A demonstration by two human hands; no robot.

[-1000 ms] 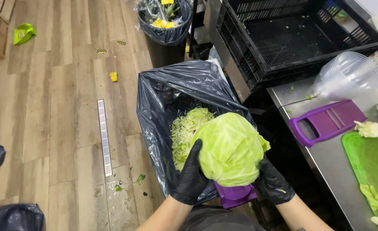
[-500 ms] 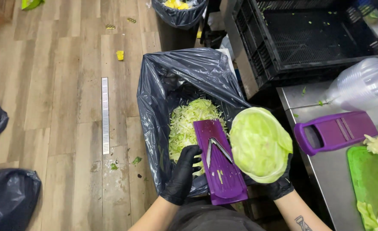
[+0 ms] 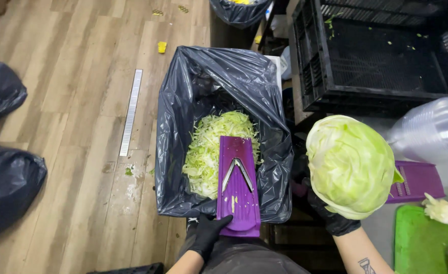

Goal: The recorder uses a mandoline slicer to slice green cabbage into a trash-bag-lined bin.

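My left hand (image 3: 209, 233), in a black glove, grips the near end of a purple mandoline slicer (image 3: 238, 185) that rests over a black bag-lined bin (image 3: 183, 127). Shredded cabbage (image 3: 206, 149) lies inside the bag under the slicer. My right hand (image 3: 330, 218), also gloved in black, holds a cut head of green cabbage (image 3: 350, 165) from below, lifted off to the right of the slicer and apart from it.
A black plastic crate (image 3: 376, 50) stands at the upper right, a clear plastic container (image 3: 432, 132) beside it. A second purple slicer piece (image 3: 419, 180) and a green cutting board (image 3: 421, 243) with a cabbage scrap (image 3: 442, 210) lie on the right. Black bags (image 3: 6, 182) sit on the wooden floor, left.
The cabbage has moved off the slicer to the right and up. The slicer's blade, covered a second ago, now shows. My left hand has shifted to the slicer's near end.
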